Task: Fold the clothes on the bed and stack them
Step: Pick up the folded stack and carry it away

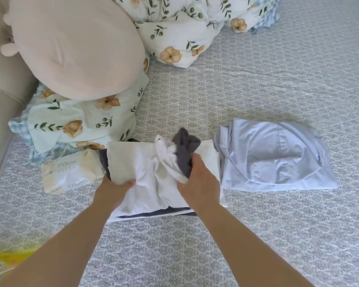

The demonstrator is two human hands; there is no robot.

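Both hands work mid-bed: left hand grips white folded garment; right hand clutches dark grey cloth and white cloth atop it. Blue folded garment lies just right.

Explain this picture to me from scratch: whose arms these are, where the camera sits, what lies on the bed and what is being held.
No machine here: these are a person's two bare arms, filmed by one camera worn on the head, looking forward and down. The left hand grips the edge of a white garment lying on a pile. The right hand holds a white and a grey piece bunched above it. To the right on the bed lies a pale blue garment. To the left sit a tissue pack, a floral pillow and a beige cushion.
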